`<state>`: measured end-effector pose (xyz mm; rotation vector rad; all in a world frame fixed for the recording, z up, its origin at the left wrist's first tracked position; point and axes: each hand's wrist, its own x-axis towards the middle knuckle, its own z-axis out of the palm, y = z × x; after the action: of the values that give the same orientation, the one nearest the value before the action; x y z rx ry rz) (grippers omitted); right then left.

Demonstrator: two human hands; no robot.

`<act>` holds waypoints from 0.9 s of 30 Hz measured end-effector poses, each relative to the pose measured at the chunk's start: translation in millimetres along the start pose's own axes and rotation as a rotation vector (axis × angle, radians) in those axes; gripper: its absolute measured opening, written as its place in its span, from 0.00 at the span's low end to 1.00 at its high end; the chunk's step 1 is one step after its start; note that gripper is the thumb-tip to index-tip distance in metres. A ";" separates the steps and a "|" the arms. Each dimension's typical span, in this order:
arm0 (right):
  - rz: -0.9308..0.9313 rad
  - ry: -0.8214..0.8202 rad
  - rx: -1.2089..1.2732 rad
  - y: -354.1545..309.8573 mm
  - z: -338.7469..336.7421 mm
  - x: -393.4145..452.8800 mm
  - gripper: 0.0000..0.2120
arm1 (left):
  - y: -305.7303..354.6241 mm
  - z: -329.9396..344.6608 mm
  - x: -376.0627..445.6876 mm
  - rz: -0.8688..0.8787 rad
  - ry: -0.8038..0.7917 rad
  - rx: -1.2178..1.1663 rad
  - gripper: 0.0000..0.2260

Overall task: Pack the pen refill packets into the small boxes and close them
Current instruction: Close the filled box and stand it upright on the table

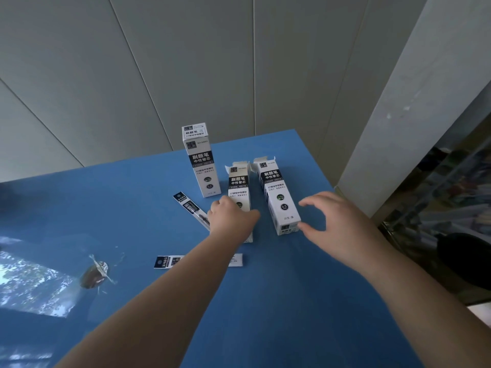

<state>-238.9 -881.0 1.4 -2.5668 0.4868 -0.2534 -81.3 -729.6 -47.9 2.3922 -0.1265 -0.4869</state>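
Two bare hands at white card refill boxes on a blue table [279, 301].

Nearest, a packet [166, 261] lies under the left forearm. Left hand [229, 217] grips the middle open-topped box [239, 185], another packet [190, 208] beside it; right hand [337, 229], spread, thumb touching the "0.5" box [279, 197]. Beyond stands a closed box [200, 160].

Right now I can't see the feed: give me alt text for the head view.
Both hands reach over a blue table: the left hand is at the middle box, the right hand open beside the right box, both boxes with top flaps open. A closed box stands behind; two refill packets lie loose.
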 end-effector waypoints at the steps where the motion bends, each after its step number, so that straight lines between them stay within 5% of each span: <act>1: 0.002 0.006 -0.001 -0.6 -0.8 -1.3 0.16 | 0.7 -0.8 -2.8 0.020 0.006 -0.023 0.20; 6: -0.016 0.035 -0.029 -7.8 -3.3 -8.8 0.16 | -8.1 -10.1 -35.8 0.161 0.040 -0.179 0.16; 13: -0.038 0.006 -0.069 -34.0 14.1 -15.7 0.15 | -42.5 -32.6 -91.7 0.377 0.099 -0.371 0.25; 22: -0.126 -0.359 -0.250 -85.9 85.8 -5.7 0.28 | -129.0 -75.7 -121.6 0.471 0.203 -0.442 0.34; 27: -0.138 -0.394 -0.230 -122.3 127.0 13.7 0.33 | -147.0 -90.5 -125.0 0.443 0.198 -0.452 0.35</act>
<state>-156.6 -730.7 -42.5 -2.7804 0.2001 0.2751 -168.4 -535.2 -41.1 1.8799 -0.4013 -0.0562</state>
